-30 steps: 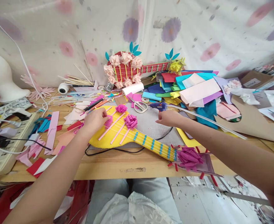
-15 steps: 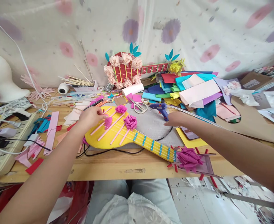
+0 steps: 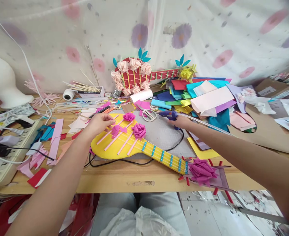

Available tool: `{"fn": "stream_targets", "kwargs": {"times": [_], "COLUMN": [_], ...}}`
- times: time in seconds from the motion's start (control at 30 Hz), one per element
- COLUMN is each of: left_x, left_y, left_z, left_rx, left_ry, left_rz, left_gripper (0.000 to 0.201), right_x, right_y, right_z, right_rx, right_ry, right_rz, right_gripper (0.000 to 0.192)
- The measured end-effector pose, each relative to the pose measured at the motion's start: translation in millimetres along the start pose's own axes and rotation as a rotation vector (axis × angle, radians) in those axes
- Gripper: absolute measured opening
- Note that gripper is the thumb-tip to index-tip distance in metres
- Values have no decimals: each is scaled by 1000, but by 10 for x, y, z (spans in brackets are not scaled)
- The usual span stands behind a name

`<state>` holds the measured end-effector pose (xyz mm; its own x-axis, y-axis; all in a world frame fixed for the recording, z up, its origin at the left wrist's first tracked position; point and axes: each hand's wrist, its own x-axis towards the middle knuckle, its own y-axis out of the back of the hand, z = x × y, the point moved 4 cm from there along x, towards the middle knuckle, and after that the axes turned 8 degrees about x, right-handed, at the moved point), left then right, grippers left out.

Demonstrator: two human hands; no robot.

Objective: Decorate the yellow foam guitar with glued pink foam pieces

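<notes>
The yellow paper guitar is laid flat on the grey mat, near the table edge. Its upper body is touched by the left hand, fingers loosely bent. Just beyond the mat, the blue glue gun is gripped by the right hand, beside the scissors.

Glue gun handle hidden under right hand; foam head cut off at left edge.
</notes>
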<state>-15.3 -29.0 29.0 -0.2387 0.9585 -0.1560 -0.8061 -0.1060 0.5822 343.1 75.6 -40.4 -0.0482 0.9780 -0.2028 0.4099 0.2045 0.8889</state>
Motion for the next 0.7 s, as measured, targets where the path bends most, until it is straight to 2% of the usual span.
{"fn": "stream_targets", "kwargs": {"times": [0.07,0.13,0.27,0.37,0.43,0.53,0.7], "left_x": [-22,-36,-15,4,-6,-36,-33], "left_y": [-76,-141,-269,-350,-390,-439,-458], "left_z": [-15,-35,-86,-83,-54,0,-20], "left_rx": [-115,-219,-421,-503,-532,-555,-535], "left_ry": [27,60,100,75,55,41,74], "left_rz": [-2,24,52,59,71,74,134], "left_gripper": [11,9,9,9,10,15,24], "right_x": [1,9,11,-83,-197,-394,-586], "right_y": [4,9,113,313,429,479,305], "right_z": [3,2,-78,-259,-432,-749,-1163], "right_rx": [40,175,616,808,842,812,662], "right_ry": [-92,-124,-72,11,66,207,370], "right_rz": [21,23,-19,-11,-27,-161,-352], "right_gripper": [35,28,22,27,30,34,43]}}
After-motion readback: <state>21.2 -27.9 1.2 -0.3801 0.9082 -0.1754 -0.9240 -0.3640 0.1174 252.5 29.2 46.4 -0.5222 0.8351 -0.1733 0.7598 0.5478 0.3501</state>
